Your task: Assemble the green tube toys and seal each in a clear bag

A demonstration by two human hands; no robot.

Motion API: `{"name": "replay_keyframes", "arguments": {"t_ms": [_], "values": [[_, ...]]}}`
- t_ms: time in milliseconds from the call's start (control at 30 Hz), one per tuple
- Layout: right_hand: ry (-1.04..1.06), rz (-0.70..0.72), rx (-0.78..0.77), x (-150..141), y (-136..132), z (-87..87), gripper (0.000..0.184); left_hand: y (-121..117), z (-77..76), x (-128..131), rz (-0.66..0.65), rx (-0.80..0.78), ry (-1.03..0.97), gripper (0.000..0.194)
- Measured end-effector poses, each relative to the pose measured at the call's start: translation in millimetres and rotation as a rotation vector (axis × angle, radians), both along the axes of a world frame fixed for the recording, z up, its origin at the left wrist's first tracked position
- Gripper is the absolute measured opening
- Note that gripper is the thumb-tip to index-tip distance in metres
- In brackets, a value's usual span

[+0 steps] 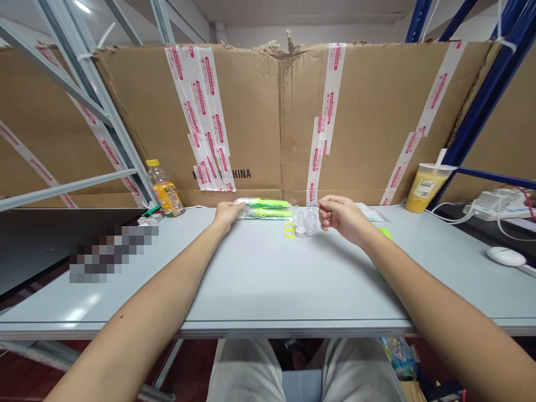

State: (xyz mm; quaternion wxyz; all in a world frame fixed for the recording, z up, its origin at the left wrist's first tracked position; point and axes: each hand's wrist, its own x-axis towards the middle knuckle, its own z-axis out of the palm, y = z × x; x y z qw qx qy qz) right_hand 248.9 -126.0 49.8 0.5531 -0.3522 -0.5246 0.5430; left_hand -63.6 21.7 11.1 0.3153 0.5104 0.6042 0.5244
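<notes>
Cardboard (255,123) with "CHINA" (242,174) behind packets (270,213)

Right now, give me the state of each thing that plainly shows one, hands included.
Green packets: in clear plastic, lying flat
Left hand: on the packets' left end
Right hand: fingers curled; contents, if any, hidden
Yellow rings: lying flat
Clear plastic pieces: standing upright
Bottle: capped, standing
Drink cup: standing, straw in
White mouse: lying right way up
</notes>
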Motion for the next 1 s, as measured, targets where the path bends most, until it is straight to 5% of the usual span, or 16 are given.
{"name": "replay_keyframes", "arguments": {"t_ms": [333, 433, 533, 700, 833, 1000], "values": [[-0.060, -0.320, 0.046, 40.7, 19.3, 3.5, 0.011, -9.4, 6.6, -1.1, 0.165, 0.102, 0.275, 0.038], [-0.335, -0.555, 0.121, 60.0, 26.6, 0.3, 0.008, -19.5, 15.8, 3.6, 0.187, 0.217, 0.340, 0.036], [-0.847, -0.719, 0.130, 77.0, 33.5, -6.3, 0.008, -31.0, 22.9, 16.9, 0.134, 0.352, 0.416, 0.035], [-1.372, -0.558, 0.091, 92.1, 44.6, -20.1, 0.022, -55.6, 23.7, 53.8, -0.164, 0.616, 0.617, 0.024], [-1.495, -0.416, 0.069, 93.7, 46.9, -23.7, 0.038, -77.1, 17.2, 79.3, -0.441, 0.637, 0.708, 0.008], [-1.444, -0.317, 0.053, 84.6, 36.7, -12.6, 0.032, -90.9, 4.7, 93.3, -0.622, 0.559, 0.798, 0.010]]}}
